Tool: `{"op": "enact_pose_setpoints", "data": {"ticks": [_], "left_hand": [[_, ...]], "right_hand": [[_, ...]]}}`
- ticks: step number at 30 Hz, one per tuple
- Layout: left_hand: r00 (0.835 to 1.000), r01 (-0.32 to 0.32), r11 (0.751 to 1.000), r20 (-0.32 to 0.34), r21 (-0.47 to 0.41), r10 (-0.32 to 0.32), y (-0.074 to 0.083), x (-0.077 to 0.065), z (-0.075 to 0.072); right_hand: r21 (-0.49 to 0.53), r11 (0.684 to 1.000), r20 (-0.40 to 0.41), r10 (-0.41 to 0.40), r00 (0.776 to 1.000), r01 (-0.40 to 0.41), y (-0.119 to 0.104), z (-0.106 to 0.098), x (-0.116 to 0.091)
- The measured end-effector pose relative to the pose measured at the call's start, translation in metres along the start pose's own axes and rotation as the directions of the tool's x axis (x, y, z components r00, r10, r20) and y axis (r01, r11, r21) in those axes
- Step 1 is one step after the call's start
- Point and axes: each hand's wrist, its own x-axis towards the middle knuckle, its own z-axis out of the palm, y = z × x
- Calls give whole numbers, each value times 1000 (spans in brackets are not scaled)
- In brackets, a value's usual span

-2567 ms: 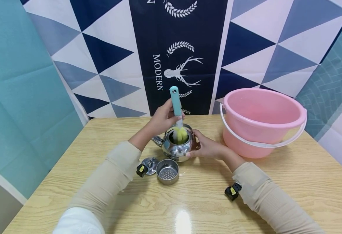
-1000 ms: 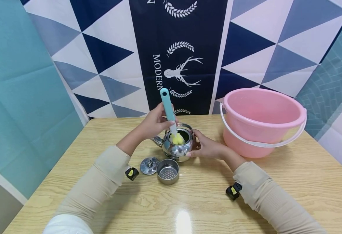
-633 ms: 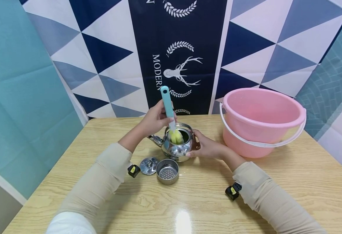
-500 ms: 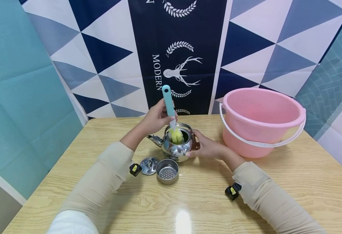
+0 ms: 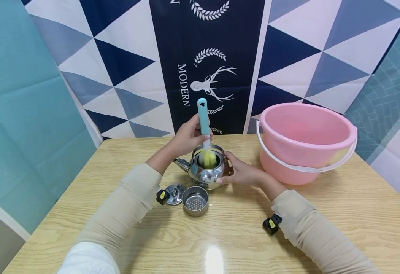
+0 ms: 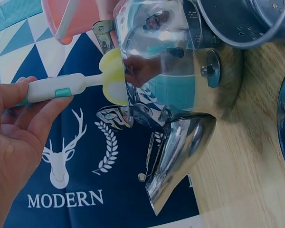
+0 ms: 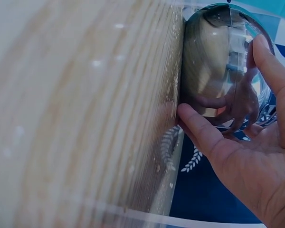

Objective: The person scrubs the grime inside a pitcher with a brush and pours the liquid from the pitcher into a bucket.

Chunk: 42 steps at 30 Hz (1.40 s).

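Observation:
My left hand [image 5: 185, 136] grips the teal and white handle of a sponge bottle brush [image 5: 203, 118], thumb and fingertips pinching its lower part. The brush stands nearly upright, its yellow and white sponge head [image 6: 113, 71] in the mouth of a shiny steel teapot [image 5: 204, 176]. On the pot's right side, my right hand [image 5: 238, 170] holds it steady, thumb in front and fingers round the far side. In the right wrist view, the fingertips [image 7: 186, 110] meet the polished wall low down near the table. The teapot's spout [image 6: 180, 156] points left; its bail handle stands up behind the opening.
In front of the teapot sit a steel strainer basket [image 5: 195, 203] with a perforated base and, to its left, the round lid [image 5: 176, 195]. A pink bucket [image 5: 306, 163] with a white handle stands at right on the wooden table [image 5: 241, 236]. Patterned cloth [image 5: 124, 76] hangs behind.
Over the last second the brush has swung from a left lean to nearly upright, its handle top moving right with my left hand. The right hand and teapot have stayed in place.

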Motion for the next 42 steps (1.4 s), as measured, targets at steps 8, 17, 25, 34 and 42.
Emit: {"op": "enact_pose_setpoints", "data": {"ticks": [8,17,25,34,42], "left_hand": [[999,-9,999,-46,42,11,6,-1,5],[990,-56,996,-127,66,64,11,-4,4],[981,-93,991,-163,94,108,20,-4,-1],[980,-118,987,-147,110,133,28,-2,-4],[985,-101,985,-126,139,119,40,3,-7]], "right_hand": [[8,1000,2,2,1000,-2,0,0,0],[0,1000,2,-7,1000,7,-2,0,0],[-12,1000,-6,13,1000,-13,-2,0,-1],[-15,1000,-2,11,1000,-11,-4,0,-1],[-27,999,0,25,1000,-25,-3,-1,-1]]}}
